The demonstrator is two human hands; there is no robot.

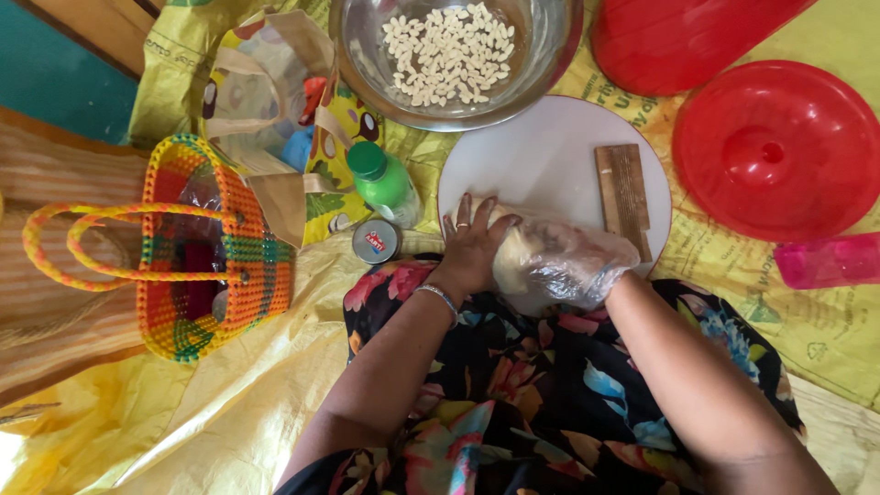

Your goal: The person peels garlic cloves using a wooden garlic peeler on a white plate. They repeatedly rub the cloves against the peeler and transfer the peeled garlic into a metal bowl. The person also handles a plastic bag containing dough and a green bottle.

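Glossy metal bowl (541, 55), shiny smooth red plastic lids (779, 151), ridged matt wooden paddle (623, 197), crinkled clear plastic bag (564, 261), woven plastic basket (215, 247), smooth white board (541, 156), floral cloth dress (541, 394).
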